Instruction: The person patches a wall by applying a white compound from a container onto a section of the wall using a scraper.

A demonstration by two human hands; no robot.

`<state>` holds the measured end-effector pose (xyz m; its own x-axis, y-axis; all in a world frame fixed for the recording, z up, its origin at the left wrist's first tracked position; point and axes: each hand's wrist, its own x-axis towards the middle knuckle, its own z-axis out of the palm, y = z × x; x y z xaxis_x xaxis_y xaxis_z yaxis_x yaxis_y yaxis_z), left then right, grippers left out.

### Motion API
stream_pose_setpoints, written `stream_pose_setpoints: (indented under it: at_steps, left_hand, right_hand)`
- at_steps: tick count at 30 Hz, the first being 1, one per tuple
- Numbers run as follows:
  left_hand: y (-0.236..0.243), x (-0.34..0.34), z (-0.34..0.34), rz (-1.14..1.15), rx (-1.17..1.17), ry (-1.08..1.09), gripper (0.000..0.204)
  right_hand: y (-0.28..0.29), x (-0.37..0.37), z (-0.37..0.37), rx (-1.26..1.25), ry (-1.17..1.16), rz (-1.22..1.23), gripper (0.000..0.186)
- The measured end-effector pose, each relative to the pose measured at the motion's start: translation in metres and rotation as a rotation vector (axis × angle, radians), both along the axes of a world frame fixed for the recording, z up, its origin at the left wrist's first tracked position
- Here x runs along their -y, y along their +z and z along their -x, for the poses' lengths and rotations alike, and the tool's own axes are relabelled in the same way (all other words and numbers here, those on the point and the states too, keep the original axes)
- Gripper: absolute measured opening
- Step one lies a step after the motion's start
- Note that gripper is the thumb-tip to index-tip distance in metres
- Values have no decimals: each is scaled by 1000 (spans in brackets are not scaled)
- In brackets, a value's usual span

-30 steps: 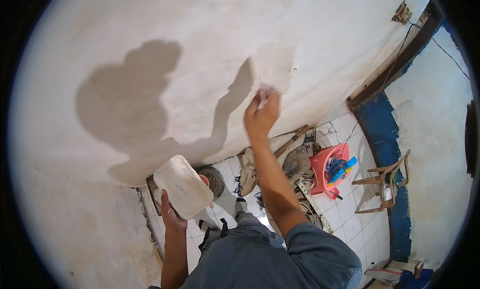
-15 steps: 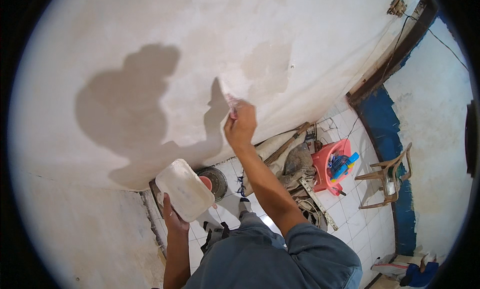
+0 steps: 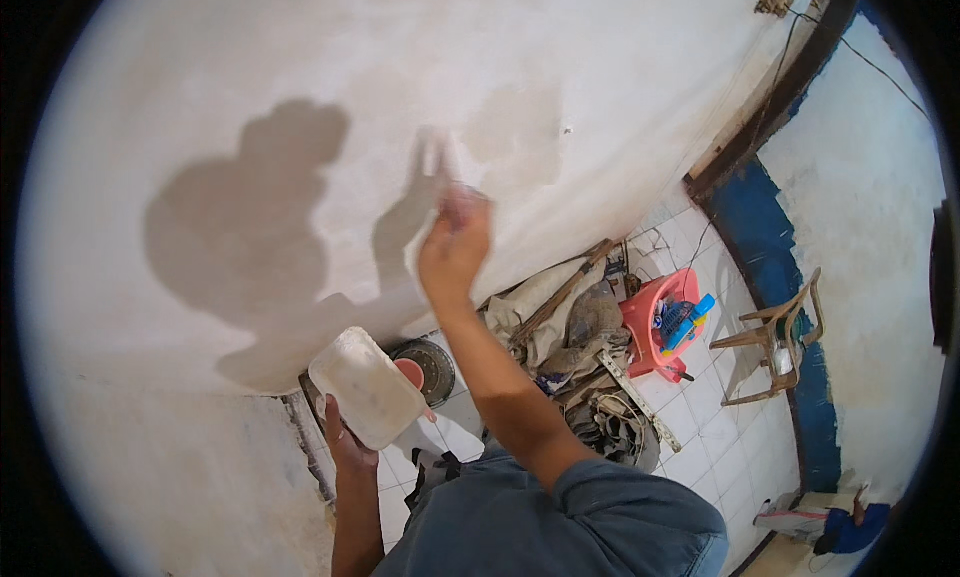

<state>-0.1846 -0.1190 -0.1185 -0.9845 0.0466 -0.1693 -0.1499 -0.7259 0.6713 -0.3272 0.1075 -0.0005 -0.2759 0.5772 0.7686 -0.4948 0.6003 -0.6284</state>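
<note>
My left hand [image 3: 347, 442] grips the lower edge of an off-white, shallow rectangular tub [image 3: 367, 385] with rounded corners, pale smears on its surface. In front of the pale plastered wall [image 3: 400, 47], my right hand [image 3: 456, 252] is raised and closed around a small reddish-handled tool [image 3: 462, 202]. Motion smears the tool, and its thin far end points up at the wall; whether it touches the wall I cannot tell. Damp-looking darker patches [image 3: 515, 132] mark the plaster beside it. My shadow falls on the wall to the left.
Below the wall lie a round dark basin [image 3: 432, 369], a pink cup [image 3: 409, 372], crumpled sacking [image 3: 590, 322] and a long straight bar [image 3: 640, 402]. A pink tub [image 3: 660, 322] of tools and a worn chair [image 3: 775, 337] stand to the right on white tiles.
My right hand has shifted left and slightly down or back along the wall with the tool in it. The left hand keeps hold of the tub, nearly unmoved. The view has tilted slightly.
</note>
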Motion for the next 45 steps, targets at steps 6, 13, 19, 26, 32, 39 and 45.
stream_pose_setpoints:
  at_steps: [6,13,19,26,32,39,45]
  left_hand:
    - [1,-3,-1,-43,30,8,59]
    - [-7,1,0,-41,42,-10,58]
    - [-2,2,-2,-47,21,28,57]
    - [-2,0,-4,-31,74,50,57]
    - [0,3,-4,-36,44,14,56]
    - [0,3,-5,-15,30,56,56]
    - [-1,6,-6,-39,45,0,56]
  right_hand:
    - [30,-85,9,-222,240,865,28]
    - [73,-20,25,106,-221,-7,13]
    - [12,-52,0,-35,-193,49,15]
    - [63,-14,30,199,-257,-180,21]
    - [0,-67,2,2,-49,515,23]
    - [36,-160,61,-67,203,1102,20]
    - [57,-13,27,126,-171,-110,17]
